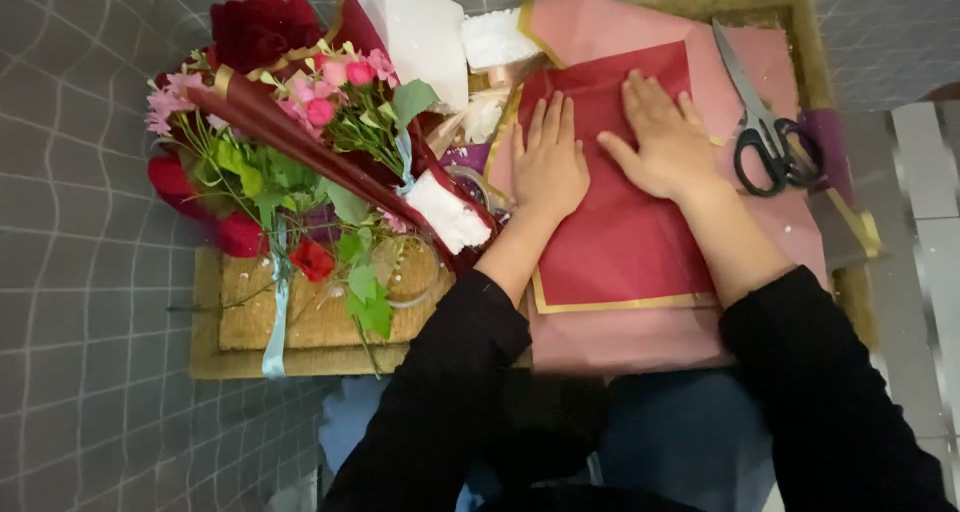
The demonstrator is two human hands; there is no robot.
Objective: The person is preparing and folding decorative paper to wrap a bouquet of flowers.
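Fingers (548, 122) of both hands flat on red paper (620, 242)

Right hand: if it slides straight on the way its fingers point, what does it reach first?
The right hand lies flat on the dark red sheet, fingers pointing away. It would probably first cross that sheet's gold-trimmed far edge onto the pink sheet beneath.

Head view: looking almost straight down from above the person's own lap, facing the woven mat (300, 357) lying on the grey tiled floor (90, 272).
Nearness: sitting close, both black sleeves filling the bottom edge.
Framing: taking in the whole mat, edge to edge.
Shared ground: only one view is running here.
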